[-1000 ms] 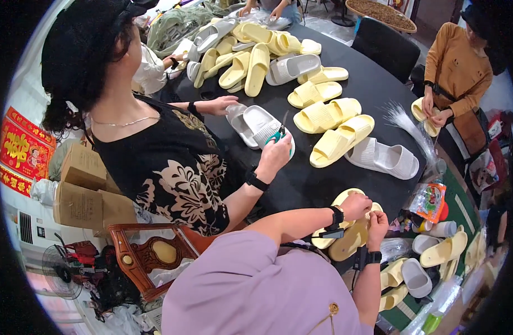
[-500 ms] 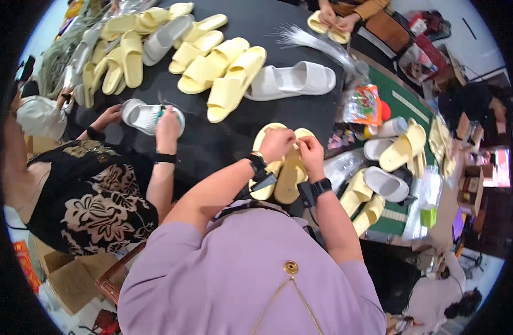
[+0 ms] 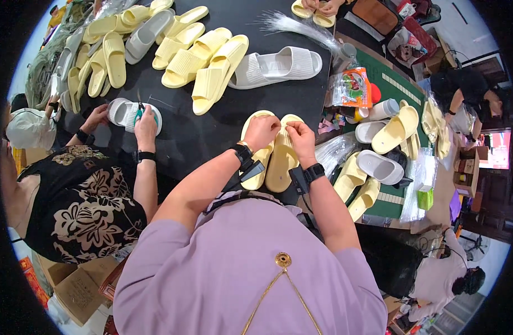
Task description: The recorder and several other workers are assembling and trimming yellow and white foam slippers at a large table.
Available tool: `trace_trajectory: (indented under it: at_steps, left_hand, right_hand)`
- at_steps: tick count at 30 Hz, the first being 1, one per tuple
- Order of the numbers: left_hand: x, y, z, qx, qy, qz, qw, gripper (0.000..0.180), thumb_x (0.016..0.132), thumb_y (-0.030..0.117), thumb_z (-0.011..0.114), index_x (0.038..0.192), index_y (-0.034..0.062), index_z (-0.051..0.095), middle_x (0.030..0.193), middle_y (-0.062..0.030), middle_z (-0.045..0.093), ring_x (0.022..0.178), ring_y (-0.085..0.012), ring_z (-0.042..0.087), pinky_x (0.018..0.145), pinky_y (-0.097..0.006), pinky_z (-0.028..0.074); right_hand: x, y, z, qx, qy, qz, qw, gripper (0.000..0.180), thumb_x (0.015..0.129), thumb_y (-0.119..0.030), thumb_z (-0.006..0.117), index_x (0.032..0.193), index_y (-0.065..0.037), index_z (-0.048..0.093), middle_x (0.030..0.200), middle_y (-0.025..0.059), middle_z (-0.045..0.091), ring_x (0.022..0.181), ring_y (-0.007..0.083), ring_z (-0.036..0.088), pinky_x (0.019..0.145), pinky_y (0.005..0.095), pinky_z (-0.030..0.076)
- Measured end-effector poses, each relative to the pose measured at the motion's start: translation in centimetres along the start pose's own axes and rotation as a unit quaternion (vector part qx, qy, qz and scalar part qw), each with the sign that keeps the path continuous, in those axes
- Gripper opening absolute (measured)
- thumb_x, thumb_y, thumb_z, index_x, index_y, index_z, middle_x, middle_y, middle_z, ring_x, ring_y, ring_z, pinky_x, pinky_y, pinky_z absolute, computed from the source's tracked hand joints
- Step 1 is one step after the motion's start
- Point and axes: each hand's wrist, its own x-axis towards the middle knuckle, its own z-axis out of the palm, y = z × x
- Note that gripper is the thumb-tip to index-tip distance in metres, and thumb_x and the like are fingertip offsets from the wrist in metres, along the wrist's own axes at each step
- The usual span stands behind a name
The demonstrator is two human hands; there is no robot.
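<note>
A pair of pale yellow slide slippers lies side by side on the black tabletop before me, the left slipper (image 3: 259, 167) and the right slipper (image 3: 282, 165) close together. My left hand (image 3: 262, 133) rests over the left slipper's strap, fingers bent and pinched toward the gap between the two. Facing it, my right hand (image 3: 301, 138) has thumb and fingertips pressed together at the right slipper's strap. The fingertips of both hands nearly meet. Whatever thin thing they pinch is too small to make out. Both wrists wear black bands with devices.
Yellow slippers (image 3: 220, 72) and a grey slipper (image 3: 276, 68) lie farther off. A bundle of clear strands (image 3: 301, 29) is behind. Right, a green mat (image 3: 387, 84) bears slippers, an orange packet (image 3: 350, 88) and a bottle (image 3: 384, 109). At left a co-worker's hand (image 3: 146, 124) works on a grey slipper (image 3: 121, 114).
The view has shifted, so the table and slippers sit higher and farther left. My hands stay pinched at the straps, my right fingers slightly rearranged.
</note>
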Motion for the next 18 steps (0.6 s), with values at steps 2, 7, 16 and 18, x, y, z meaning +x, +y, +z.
trace_trajectory:
  at_steps: [2,7,16,18]
  left_hand:
    - [0.04,-0.09,0.08,-0.003,0.007,0.003,1.0,0.009,0.075,0.012,0.063,0.078,0.0033,0.065,0.074,-0.0125,0.064,0.069,-0.0288,0.062,0.065,-0.038,0.049]
    - [0.22,-0.26,0.01,-0.009,0.008,0.007,1.0,0.009,0.075,0.013,0.061,0.076,0.0045,0.065,0.072,-0.0118,0.064,0.068,-0.0292,0.062,0.066,-0.04,0.049]
    - [0.39,-0.52,0.09,0.005,-0.012,-0.003,1.0,0.01,0.076,0.014,0.061,0.077,0.0045,0.065,0.074,-0.0121,0.064,0.071,-0.0288,0.062,0.069,-0.039,0.049]
    - [0.36,-0.46,0.08,0.007,-0.015,0.003,1.0,0.01,0.076,0.013,0.061,0.076,0.0045,0.065,0.075,-0.0122,0.064,0.072,-0.0288,0.062,0.069,-0.039,0.049]
  right_hand:
    - [0.0,-0.03,0.11,-0.001,-0.003,-0.003,1.0,0.013,0.085,-0.005,0.061,0.095,0.001,0.063,0.087,0.0014,0.064,0.077,0.0063,0.057,0.071,0.0202,0.047]
    - [0.24,0.36,0.33,-0.016,0.003,-0.013,1.0,0.01,0.085,-0.005,0.061,0.092,0.001,0.061,0.085,0.0013,0.063,0.076,0.0066,0.057,0.07,0.0206,0.047]
    - [0.54,0.61,0.75,0.007,0.026,-0.005,1.0,0.008,0.082,-0.007,0.063,0.086,0.0,0.061,0.075,-0.0017,0.06,0.067,0.0046,0.054,0.063,0.0208,0.046]
    - [0.51,0.5,0.58,0.002,0.014,0.005,1.0,0.008,0.082,-0.006,0.063,0.087,-0.001,0.06,0.077,-0.001,0.061,0.069,0.005,0.055,0.064,0.0202,0.046]
